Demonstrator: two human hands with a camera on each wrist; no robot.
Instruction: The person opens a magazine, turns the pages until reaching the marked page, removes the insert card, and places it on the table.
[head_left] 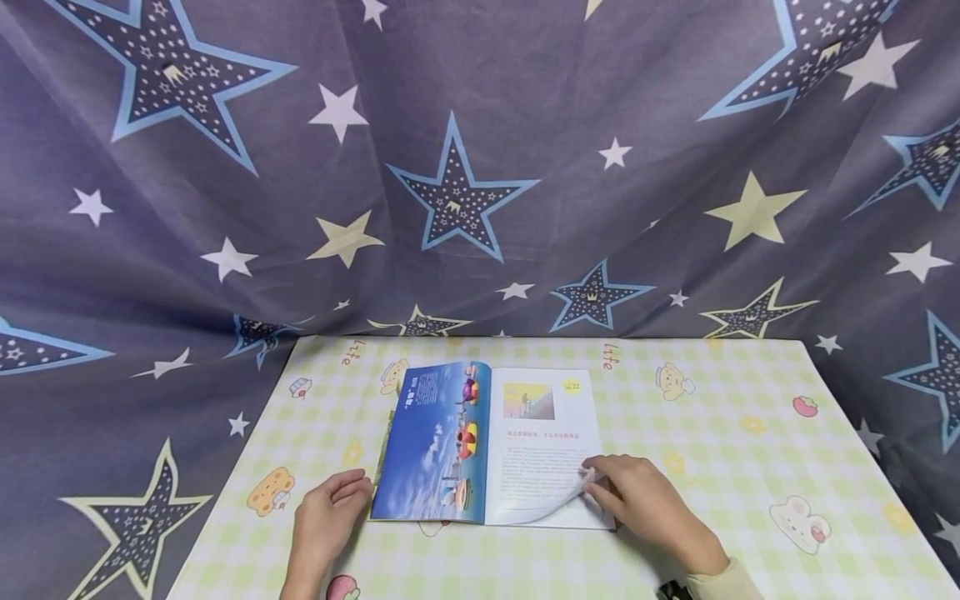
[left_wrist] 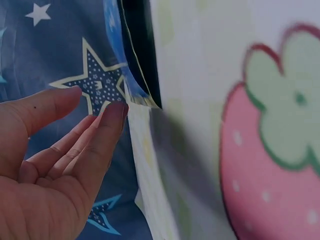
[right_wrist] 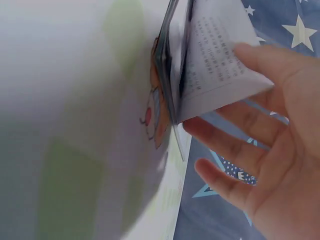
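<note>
- Bkgd: dark grey-purple curtain (head_left: 570, 217) is hung behind the bench & to both sides, printed w/ blue-edged, white & yellow stars.
- Bench (head_left: 720, 500): top is covered in pale green/white checks w/ cartoon prints, incl. a strawberry (head_left: 343, 587) near the L forearm & a mouse (head_left: 801, 523) off to the R.
- Book (head_left: 487, 450): laid open on the bench, roughly centred b/w both hands, its spine run away from the person.
- L pg (head_left: 408, 458): filled by blue sky, w/ bright inflatable-looking figures (head_left: 467, 440) set in a column nr the spine.
- R pg (head_left: 551, 467): white, w/ a small pic (head_left: 528, 401) up top, a yellow mark (head_left: 572, 386) in the upper corner, a red heading & lines of small text.
- R hand (head_left: 637, 496): lower outer corner of the R pg is pinched b/w thumb & fingers & curled up off the sheets beneath; remaining fingers are spread, as seen from the R wrist. Pale sleeve (head_left: 723, 581) worn on this arm.
- L hand (head_left: 330, 508): placed by the book's lower L edge; thumb held apart from the fingers, which are loosely bent & close together, nothing gripped. Contact w/ the cover can't be confirmed, edge view being dim.
</note>
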